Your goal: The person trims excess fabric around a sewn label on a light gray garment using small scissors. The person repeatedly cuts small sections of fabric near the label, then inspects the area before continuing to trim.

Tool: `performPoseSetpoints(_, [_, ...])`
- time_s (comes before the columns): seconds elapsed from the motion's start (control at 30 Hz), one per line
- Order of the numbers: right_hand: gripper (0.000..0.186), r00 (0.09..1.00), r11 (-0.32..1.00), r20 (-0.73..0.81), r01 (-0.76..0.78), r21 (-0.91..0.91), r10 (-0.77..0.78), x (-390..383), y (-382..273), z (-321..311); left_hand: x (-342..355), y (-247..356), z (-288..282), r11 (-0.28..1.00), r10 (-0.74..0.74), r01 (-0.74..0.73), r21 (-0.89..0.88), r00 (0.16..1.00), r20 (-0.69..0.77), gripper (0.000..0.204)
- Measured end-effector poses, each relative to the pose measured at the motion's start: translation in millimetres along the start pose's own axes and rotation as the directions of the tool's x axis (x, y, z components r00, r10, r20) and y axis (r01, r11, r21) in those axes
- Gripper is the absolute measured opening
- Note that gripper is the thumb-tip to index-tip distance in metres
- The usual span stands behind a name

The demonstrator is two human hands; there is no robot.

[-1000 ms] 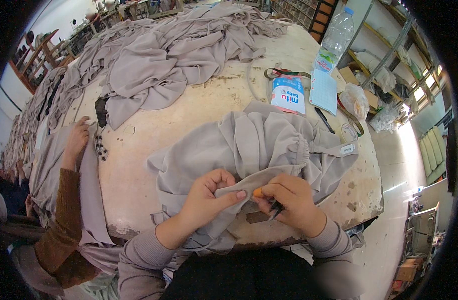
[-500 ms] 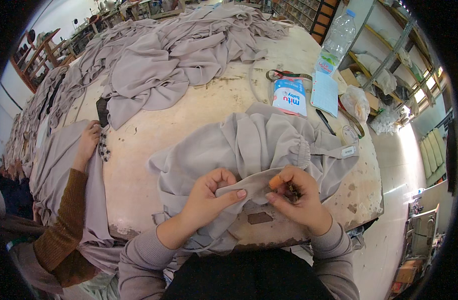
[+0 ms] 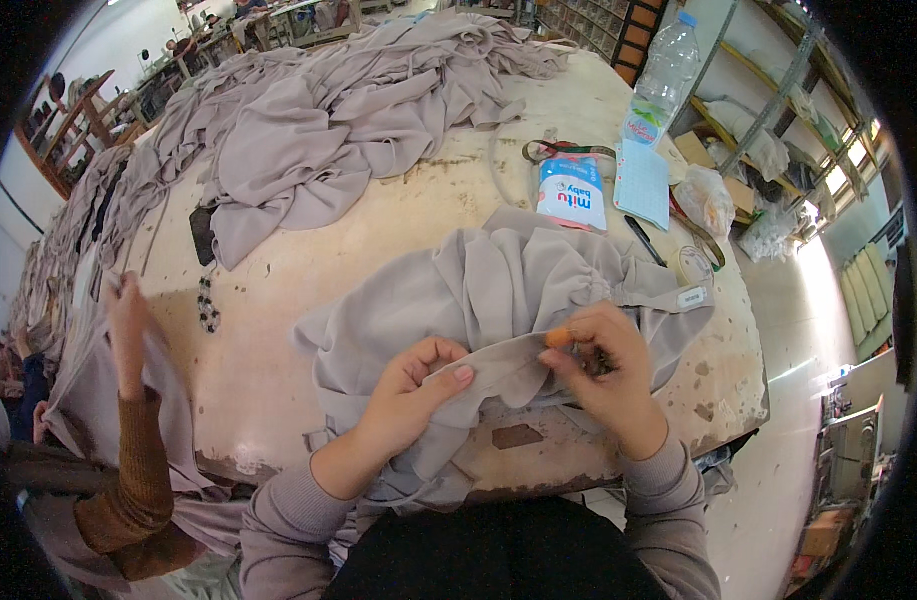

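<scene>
A grey garment (image 3: pixel 479 275) with a gathered, elastic-looking part lies bunched on the table before me. Between thumb and fingers, my left hand (image 3: pixel 419 385) pinches a folded edge of its cloth. My right hand (image 3: pixel 609 365) is closed at the other end of that edge, which is stretched between both hands. An orange piece (image 3: pixel 558 338) shows at the right fingertips, and a small dark object (image 3: pixel 597 360) sits in the curl of the palm; its kind is unclear. A white label (image 3: pixel 691 297) is on the garment's right part.
On the worn table (image 3: pixel 259 360) are a grey cloth heap (image 3: pixel 349 110), water bottle (image 3: pixel 664 80), blue-and-white packet (image 3: pixel 574 192), notepad (image 3: pixel 643 185), pen (image 3: pixel 646 241), tape measure (image 3: pixel 569 150) and beaded string (image 3: pixel 208 303). At left, a co-worker's hand (image 3: pixel 129 310) handles grey cloth.
My right hand has risen slightly, pulling the cloth edge straighter between my hands. The co-worker's hand has moved left and down, drawing its cloth away from the beaded string.
</scene>
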State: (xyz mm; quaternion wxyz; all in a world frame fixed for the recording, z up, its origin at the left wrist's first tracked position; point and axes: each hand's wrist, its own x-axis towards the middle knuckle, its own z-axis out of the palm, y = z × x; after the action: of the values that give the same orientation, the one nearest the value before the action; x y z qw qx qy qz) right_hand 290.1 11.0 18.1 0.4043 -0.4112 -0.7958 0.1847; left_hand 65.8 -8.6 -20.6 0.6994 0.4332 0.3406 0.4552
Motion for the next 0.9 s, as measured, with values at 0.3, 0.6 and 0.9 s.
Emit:
performPoseSetpoints(0.3, [0.028, 0.946, 0.822, 0.162, -0.325, 0.468, 0.281, -3.5, 10.4, 5.6, -0.1, 3.7, -2.3, 0.995, 0.035, -0.034, 0.092, 0.999, -0.009, 0.011])
performPoseSetpoints(0.6, [0.027, 0.967, 0.859, 0.103, -0.255, 0.444, 0.233, -7.1, 6.6, 3.6, -4.9, 9.3, -0.7, 0.977, 0.107, -0.099, 0.19, 0.994, -0.034, 0.01])
performPoseSetpoints(0.9, [0.023, 0.979, 0.861, 0.012, -0.184, 0.475, 0.203, -10.3, 5.9, 11.3, -10.3, 12.6, 1.8, 0.978, -0.133, 0.127, 0.167, 0.991, 0.024, 0.027])
